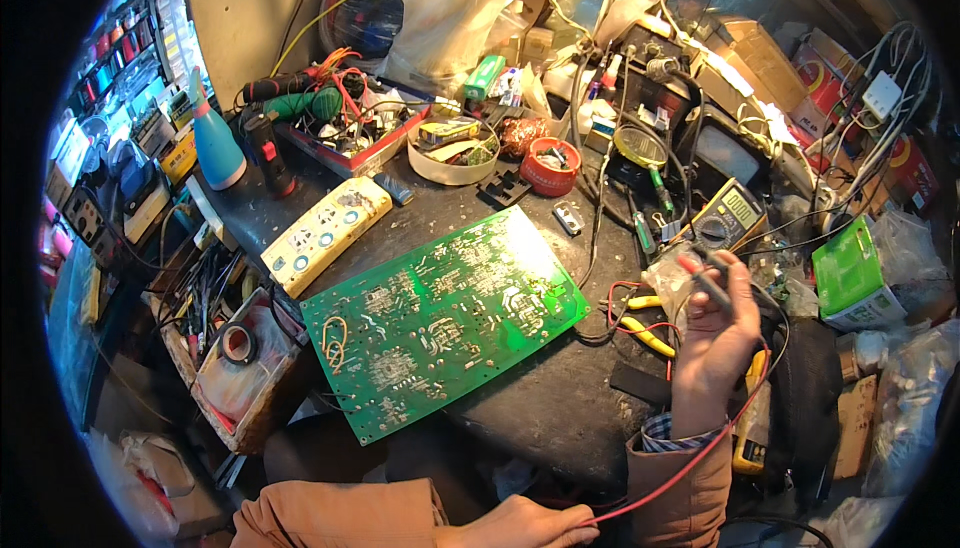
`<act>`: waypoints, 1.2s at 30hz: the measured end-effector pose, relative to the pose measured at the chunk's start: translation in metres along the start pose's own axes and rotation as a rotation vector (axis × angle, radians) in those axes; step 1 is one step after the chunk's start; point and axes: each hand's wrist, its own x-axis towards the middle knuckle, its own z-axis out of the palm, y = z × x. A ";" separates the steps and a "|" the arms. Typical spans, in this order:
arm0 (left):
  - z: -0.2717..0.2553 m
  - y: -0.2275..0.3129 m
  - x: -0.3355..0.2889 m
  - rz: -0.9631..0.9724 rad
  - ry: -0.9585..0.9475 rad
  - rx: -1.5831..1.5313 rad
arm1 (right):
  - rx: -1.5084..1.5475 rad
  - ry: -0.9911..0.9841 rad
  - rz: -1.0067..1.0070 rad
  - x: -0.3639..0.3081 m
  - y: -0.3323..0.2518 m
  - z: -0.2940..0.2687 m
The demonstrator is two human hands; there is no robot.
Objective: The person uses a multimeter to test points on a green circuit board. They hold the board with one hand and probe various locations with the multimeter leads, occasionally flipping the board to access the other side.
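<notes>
At the lower edge my left hand is closed, with a red test lead pinched at its fingertips. The lead curves up past my right sleeve toward my right hand. That hand is raised over the bench's right side, its fingers closed around slim test probes, one dark and one with red on it. A yellow multimeter with a lit display leans just beyond it. Left of my right hand lie yellow-handled pliers. A large green circuit board lies solder side up in the middle, touched by neither hand.
A cream power strip lies behind the board. Left are a blue spray bottle and a box holding a tape roll. Farther back stand a round tray and a red tub. A green-white box stands right.
</notes>
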 end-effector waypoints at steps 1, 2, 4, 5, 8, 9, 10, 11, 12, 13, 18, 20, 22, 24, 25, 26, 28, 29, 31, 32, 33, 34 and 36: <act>0.004 0.010 0.003 0.044 0.026 -0.067 | -0.026 -0.024 -0.006 -0.003 0.003 0.002; 0.007 0.022 0.006 0.086 0.052 -0.134 | -0.095 -0.073 0.023 -0.007 0.006 0.005; 0.011 0.045 0.019 0.219 0.053 -0.217 | -0.262 -0.251 0.006 -0.018 0.013 0.012; 0.012 0.057 0.025 0.282 0.062 -0.312 | -0.355 -0.329 0.007 -0.025 0.016 0.015; 0.016 0.084 0.043 0.359 0.162 -0.604 | -0.459 -0.519 0.014 -0.041 0.022 0.023; 0.017 0.088 0.048 0.327 0.163 -0.804 | -0.462 -0.570 0.036 -0.045 0.021 0.023; 0.018 0.091 0.052 0.299 0.173 -1.014 | -0.437 -0.553 0.038 -0.047 0.022 0.024; 0.019 0.092 0.056 0.275 0.191 -1.216 | -0.435 -0.537 0.047 -0.050 0.021 0.024; 0.019 0.089 0.061 0.324 0.208 -1.296 | -0.435 -0.514 0.039 -0.051 0.020 0.023; 0.020 0.086 0.065 0.408 0.193 -1.262 | -0.396 -0.475 0.092 -0.054 0.018 0.022; 0.013 0.078 0.071 0.412 0.100 -1.286 | -0.443 -0.563 0.050 -0.060 0.017 0.022; 0.009 0.082 0.069 0.286 0.037 -1.348 | -0.479 -0.519 0.091 -0.061 0.016 0.024; 0.007 0.086 0.068 0.188 -0.026 -1.395 | -0.429 -0.496 0.148 -0.059 0.015 0.027; 0.005 0.089 0.065 0.087 -0.087 -1.448 | -0.396 -0.485 0.185 -0.058 0.014 0.029; 0.004 0.089 0.064 0.061 -0.112 -1.467 | -0.390 -0.484 0.200 -0.058 0.013 0.029; 0.004 0.089 0.064 0.034 -0.135 -1.486 | -0.382 -0.483 0.217 -0.058 0.013 0.029; 0.006 0.089 0.063 -0.006 -0.181 -1.538 | -0.366 -0.518 0.273 -0.059 0.011 0.027; 0.007 0.089 0.064 -0.032 -0.203 -1.565 | -0.373 -0.533 0.290 -0.059 0.011 0.026; 0.008 0.088 0.064 -0.076 -0.247 -1.616 | -0.340 -0.591 0.323 -0.059 0.012 0.025; 0.009 0.087 0.065 -0.091 -0.265 -1.634 | -0.386 -0.601 0.321 -0.059 0.011 0.025; 0.008 0.086 0.065 -0.103 -0.282 -1.656 | -0.411 -0.604 0.325 -0.060 0.011 0.025; 0.008 0.086 0.066 -0.121 -0.307 -1.683 | -0.438 -0.606 0.328 -0.060 0.011 0.026; 0.007 0.086 0.066 -0.156 -0.346 -1.735 | -0.448 -0.627 0.349 -0.060 0.011 0.027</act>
